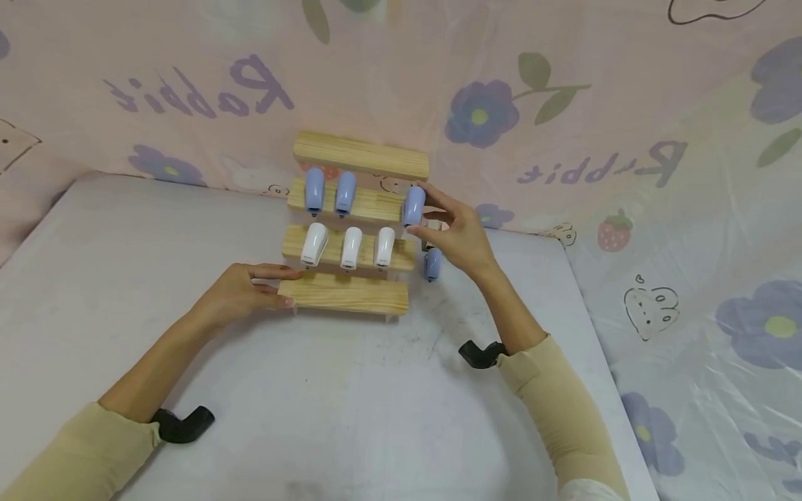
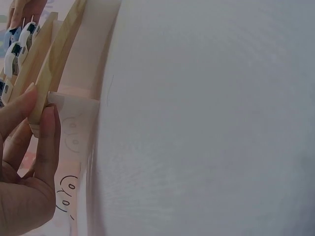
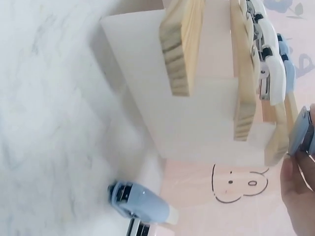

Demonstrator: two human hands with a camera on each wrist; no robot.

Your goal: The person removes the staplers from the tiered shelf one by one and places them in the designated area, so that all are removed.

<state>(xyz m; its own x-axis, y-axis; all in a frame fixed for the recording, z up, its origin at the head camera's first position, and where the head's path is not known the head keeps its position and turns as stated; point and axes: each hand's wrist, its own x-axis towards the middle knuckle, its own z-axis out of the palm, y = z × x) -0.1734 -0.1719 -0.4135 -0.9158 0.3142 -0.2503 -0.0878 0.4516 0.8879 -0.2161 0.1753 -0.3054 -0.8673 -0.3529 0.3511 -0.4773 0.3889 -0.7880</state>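
Right hand point(image 1: 460, 235): grip pinching rounded blue plastic stapler point(image 1: 413, 206), both partly cut off in right wrist view. Left hand point(image 1: 241, 298): grip pinching pale wooden bottom plank point(image 1: 344, 295), left end.

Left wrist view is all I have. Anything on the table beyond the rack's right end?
Observer: Yes, including a loose blue stapler.
Operator: How many levels up?
Observer: Four shelves, stepped one above another.
Operator: Which one is the right hand at?
Observer: Second from the top, pinching a held blue stapler at that shelf's right end.
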